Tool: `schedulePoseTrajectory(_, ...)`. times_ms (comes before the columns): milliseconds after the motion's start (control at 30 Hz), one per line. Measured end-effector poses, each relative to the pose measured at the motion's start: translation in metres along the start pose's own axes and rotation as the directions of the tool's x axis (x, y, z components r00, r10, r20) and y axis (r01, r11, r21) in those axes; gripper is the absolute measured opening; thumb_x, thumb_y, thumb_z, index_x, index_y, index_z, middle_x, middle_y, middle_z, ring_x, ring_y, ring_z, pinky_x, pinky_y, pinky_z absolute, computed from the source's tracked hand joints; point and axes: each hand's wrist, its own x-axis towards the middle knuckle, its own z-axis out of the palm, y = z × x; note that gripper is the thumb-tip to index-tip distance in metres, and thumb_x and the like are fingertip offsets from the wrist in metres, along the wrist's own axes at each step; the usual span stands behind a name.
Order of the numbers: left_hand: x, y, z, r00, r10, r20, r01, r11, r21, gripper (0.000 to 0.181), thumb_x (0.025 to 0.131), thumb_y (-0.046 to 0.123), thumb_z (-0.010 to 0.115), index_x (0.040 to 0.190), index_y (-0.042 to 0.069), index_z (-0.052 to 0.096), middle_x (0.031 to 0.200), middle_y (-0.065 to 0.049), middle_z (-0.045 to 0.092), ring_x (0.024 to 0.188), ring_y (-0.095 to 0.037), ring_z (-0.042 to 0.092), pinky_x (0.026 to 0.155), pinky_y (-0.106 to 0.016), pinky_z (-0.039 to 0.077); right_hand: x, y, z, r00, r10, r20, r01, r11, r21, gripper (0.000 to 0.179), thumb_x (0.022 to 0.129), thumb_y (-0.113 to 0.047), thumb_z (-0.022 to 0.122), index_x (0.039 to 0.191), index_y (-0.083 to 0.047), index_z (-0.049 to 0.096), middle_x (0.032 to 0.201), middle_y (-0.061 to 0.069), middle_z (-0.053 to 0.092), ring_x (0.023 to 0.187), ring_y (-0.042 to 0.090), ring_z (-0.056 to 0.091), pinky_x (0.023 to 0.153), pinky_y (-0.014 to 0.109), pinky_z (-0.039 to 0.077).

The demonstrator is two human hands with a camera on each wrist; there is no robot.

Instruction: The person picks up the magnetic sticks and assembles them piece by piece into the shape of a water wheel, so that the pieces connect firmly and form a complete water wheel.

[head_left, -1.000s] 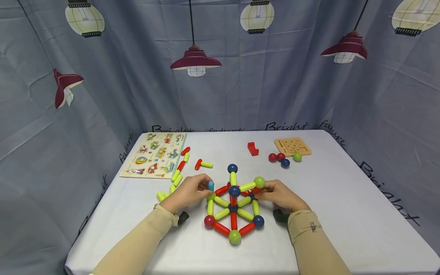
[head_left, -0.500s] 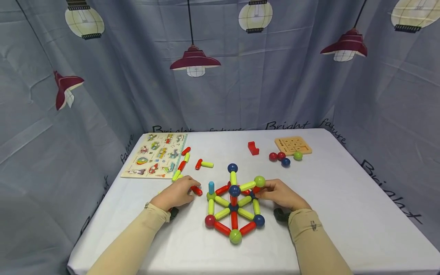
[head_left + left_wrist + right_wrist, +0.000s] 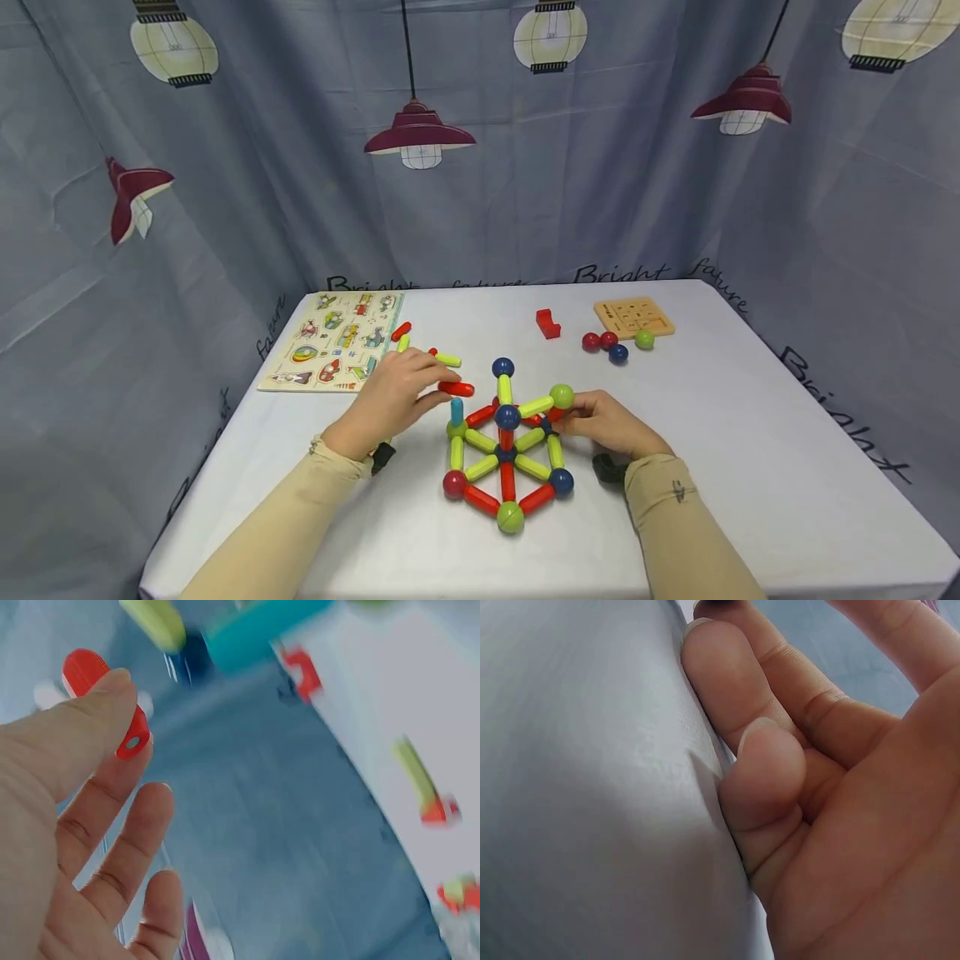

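Observation:
My left hand [image 3: 405, 392] pinches a red magnetic rod [image 3: 456, 388] between thumb and index finger, the other fingers loosely spread in the left wrist view. The rod hangs just above an upright blue rod [image 3: 457, 412] that stands on a green ball [image 3: 456, 428]. That ball belongs to a wheel-shaped frame of magnetic rods and balls, with a dark blue hub ball [image 3: 505, 454]. My right hand [image 3: 611, 425] grips the frame's back right corner, by a dark blue ball [image 3: 548, 426] and a short red rod, partly hidden by its fingers. Its lower fingers lie along the white tabletop [image 3: 592, 787].
A picture puzzle board [image 3: 330, 342] lies back left, with loose rods [image 3: 448, 360] beside it. Toward the back right are a red block [image 3: 548, 324], loose balls [image 3: 618, 354] and a wooden number board [image 3: 634, 317]. Grey curtains [image 3: 480, 208] enclose the table.
My left hand let go of the blue rod, which stands upright on the green ball. It then picked up a red rod at the left and lifted it over the blue rod. My right hand stayed put.

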Motion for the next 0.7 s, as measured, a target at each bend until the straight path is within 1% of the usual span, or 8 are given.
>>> schedulePoseTrajectory(67, 0.007, 0.008, 0.004, 0.996, 0.085, 0.038, -0.085, 0.996, 0.002, 0.031, 0.086, 0.023, 0.086, 0.115, 0.023, 0.076, 0.109, 0.006, 0.073, 0.103, -0.017, 0.063, 0.083, -0.036, 0.049, -0.001, 0.0, -0.001, 1.0, 0.002, -0.01, -0.001, 1.0, 0.011, 0.031, 0.094, -0.019, 0.074, 0.124, -0.011, 0.075, 0.112, 0.005, 0.076, 0.106, 0.024, 0.063, 0.103, 0.05, 0.046)
schedulePoseTrajectory(100, 0.009, 0.011, 0.007, 0.992, 0.104, 0.065, -0.104, 0.995, -0.003, 0.03, 0.086, 0.024, 0.085, 0.115, 0.024, 0.076, 0.11, 0.006, 0.073, 0.106, -0.017, 0.063, 0.086, -0.037, 0.048, -0.001, -0.001, -0.002, 1.0, 0.0, -0.01, 0.0, 1.0, 0.015, 0.032, 0.094, -0.02, 0.075, 0.124, -0.011, 0.075, 0.112, 0.005, 0.076, 0.106, 0.024, 0.063, 0.103, 0.05, 0.046)
schedulePoseTrajectory(167, 0.01, 0.015, 0.013, 0.989, 0.107, 0.106, -0.108, 0.994, -0.003, 0.029, 0.088, 0.024, 0.084, 0.115, 0.024, 0.076, 0.11, 0.007, 0.072, 0.109, -0.017, 0.061, 0.088, -0.037, 0.047, -0.001, 0.0, -0.001, 1.0, -0.003, -0.002, 0.003, 1.0, 0.024, 0.033, 0.094, -0.021, 0.075, 0.125, -0.01, 0.074, 0.113, 0.006, 0.076, 0.106, 0.024, 0.063, 0.103, 0.049, 0.046)
schedulePoseTrajectory(233, 0.009, 0.016, 0.018, 0.987, 0.097, 0.129, -0.097, 0.995, -0.004, 0.029, 0.087, 0.023, 0.084, 0.115, 0.024, 0.076, 0.109, 0.007, 0.072, 0.111, -0.018, 0.061, 0.09, -0.038, 0.047, 0.0, 0.001, 0.0, 1.0, -0.008, 0.009, 0.008, 1.0, 0.022, 0.033, 0.094, -0.021, 0.074, 0.125, -0.011, 0.074, 0.113, 0.005, 0.076, 0.106, 0.023, 0.063, 0.103, 0.047, 0.047)
schedulePoseTrajectory(300, 0.007, 0.015, 0.02, 0.987, 0.093, 0.134, -0.093, 0.996, -0.005, 0.03, 0.087, 0.022, 0.085, 0.115, 0.024, 0.076, 0.108, 0.007, 0.071, 0.111, -0.018, 0.06, 0.092, -0.038, 0.047, 0.002, 0.002, 0.002, 1.0, -0.007, 0.015, 0.006, 1.0, 0.019, 0.032, 0.094, -0.022, 0.074, 0.124, -0.012, 0.075, 0.112, 0.004, 0.076, 0.106, 0.022, 0.064, 0.102, 0.045, 0.047)
schedulePoseTrajectory(400, 0.006, 0.015, 0.019, 0.988, 0.098, 0.119, -0.097, 0.995, -0.015, 0.03, 0.086, 0.022, 0.085, 0.114, 0.025, 0.075, 0.107, 0.006, 0.07, 0.11, -0.018, 0.06, 0.092, -0.038, 0.048, 0.002, 0.004, 0.003, 1.0, -0.003, 0.012, 0.003, 1.0, 0.016, 0.031, 0.094, -0.022, 0.074, 0.123, -0.012, 0.075, 0.11, 0.003, 0.076, 0.105, 0.022, 0.064, 0.102, 0.044, 0.047)
schedulePoseTrajectory(600, 0.007, 0.016, 0.019, 0.986, 0.133, 0.106, -0.131, 0.991, -0.018, 0.032, 0.085, 0.02, 0.086, 0.115, 0.025, 0.075, 0.105, 0.007, 0.069, 0.108, -0.016, 0.059, 0.091, -0.038, 0.047, 0.001, 0.004, 0.001, 1.0, -0.003, 0.006, 0.003, 1.0, 0.02, 0.032, 0.094, -0.02, 0.074, 0.124, -0.011, 0.075, 0.112, 0.004, 0.076, 0.106, 0.022, 0.064, 0.104, 0.049, 0.047)
schedulePoseTrajectory(700, 0.006, 0.017, 0.021, 0.988, 0.122, 0.093, -0.122, 0.993, -0.005, 0.037, 0.085, 0.021, 0.086, 0.12, 0.024, 0.074, 0.108, 0.006, 0.068, 0.11, -0.017, 0.059, 0.091, -0.038, 0.047, 0.001, 0.004, 0.0, 1.0, -0.001, 0.006, 0.001, 1.0, 0.028, 0.032, 0.094, -0.019, 0.074, 0.124, -0.011, 0.075, 0.112, 0.005, 0.076, 0.106, 0.022, 0.064, 0.104, 0.05, 0.047)
